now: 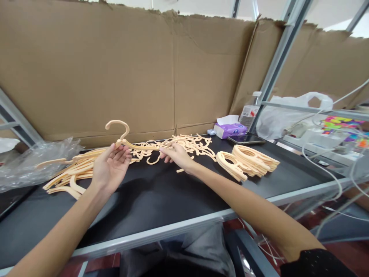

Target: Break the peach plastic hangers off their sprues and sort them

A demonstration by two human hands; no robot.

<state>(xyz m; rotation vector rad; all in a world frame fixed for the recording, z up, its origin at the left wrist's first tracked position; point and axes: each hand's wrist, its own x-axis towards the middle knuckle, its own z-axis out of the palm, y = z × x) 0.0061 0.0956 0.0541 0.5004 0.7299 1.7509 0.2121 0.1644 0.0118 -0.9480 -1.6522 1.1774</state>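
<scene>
A cream plastic hanger (138,146) is held up above the black table, its hook pointing up at the left. My left hand (113,165), palm up, pinches it just below the hook. My right hand (176,156) grips the other end of its arm between thumb and fingers. Beneath and behind my right hand spreads a loose heap of small cream hook pieces (198,146). A pile of cream hangers (83,165) lies at the left, partly behind my left hand. Stacked cream parts (250,159) rest to the right.
Crumpled clear plastic (37,161) lies at the far left. A purple tissue pack (230,130), a phone (246,138) and a bottle (251,111) stand or lie at the back right. Cardboard (115,69) walls the back. White cables (325,175) hang at the right.
</scene>
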